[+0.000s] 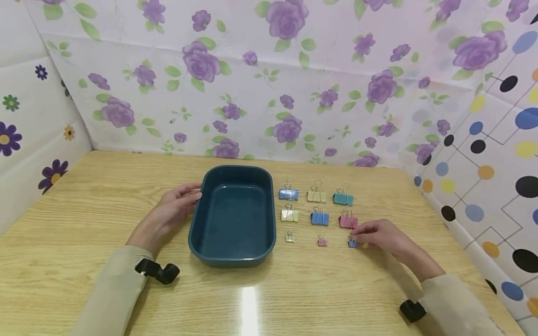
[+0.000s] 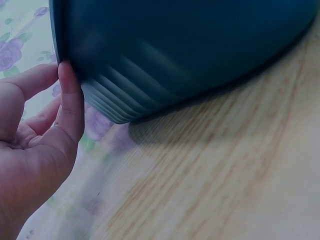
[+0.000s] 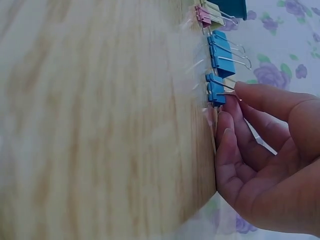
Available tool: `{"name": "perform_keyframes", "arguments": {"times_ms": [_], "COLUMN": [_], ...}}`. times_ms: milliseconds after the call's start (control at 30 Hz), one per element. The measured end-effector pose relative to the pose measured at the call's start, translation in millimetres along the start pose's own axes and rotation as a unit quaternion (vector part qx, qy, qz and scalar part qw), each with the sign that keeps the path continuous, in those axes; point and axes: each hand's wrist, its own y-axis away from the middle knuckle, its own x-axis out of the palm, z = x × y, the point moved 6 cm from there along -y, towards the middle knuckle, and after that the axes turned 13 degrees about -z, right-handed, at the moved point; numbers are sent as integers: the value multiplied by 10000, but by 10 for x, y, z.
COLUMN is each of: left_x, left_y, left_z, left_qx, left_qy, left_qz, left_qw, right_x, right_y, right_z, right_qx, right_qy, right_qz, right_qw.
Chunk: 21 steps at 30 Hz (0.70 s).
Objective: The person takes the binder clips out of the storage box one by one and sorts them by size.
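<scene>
A dark teal rectangular basin (image 1: 231, 261) sits on the table, its inside bare. My left hand (image 1: 173, 211) pinches its left rim between thumb and fingers; the left wrist view shows the basin's wall (image 2: 200, 60) beside that hand (image 2: 45, 135). To the right lie binder clips in three rows. The small blue binder clip (image 1: 352, 242) is at the front right, and my right hand (image 1: 380, 235) pinches its wire handle. In the right wrist view, thumb and fingertips meet at this clip (image 3: 216, 91). A pink binder clip (image 1: 348, 221) lies just behind it.
Blue (image 1: 288, 194), yellow (image 1: 316, 196) and green (image 1: 343, 199) clips form the back row. The middle row also has a pale yellow clip (image 1: 289, 215) and a blue clip (image 1: 320, 218). Small pale (image 1: 289, 238) and pink (image 1: 322, 241) clips lie in front. Floral cloth (image 1: 252, 93) hangs behind.
</scene>
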Motion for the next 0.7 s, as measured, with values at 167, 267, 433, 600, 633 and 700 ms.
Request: {"name": "perform_keyframes", "arguments": {"times_ms": [167,267,433,600,633,700], "left_x": [6,28,79,106,107,87], "left_y": [-8,-12,-28,-44,-43,-34], "left_z": [17,19,21,17,9,-24], "left_qx": [-123,-123,-98,-106,-109,-141], "left_qy": [64,92,74,-101,-143,-230], "left_qz": [-73,-52,-60,-105,-75,-54], "left_qw": [9999,9999,9999,9998,9998,9996], "right_x": [-14,-40,-120,-184,-193,-209], "right_y": [5,27,69,87,87,82], "right_z": [-3,-22,-73,-88,-84,-73], "right_qx": [60,117,183,218,205,182], "right_qy": [43,-13,-245,-406,-397,-364], "right_qz": [51,122,239,312,319,319], "right_qw": [10000,9999,9992,9984,9985,9987]}}
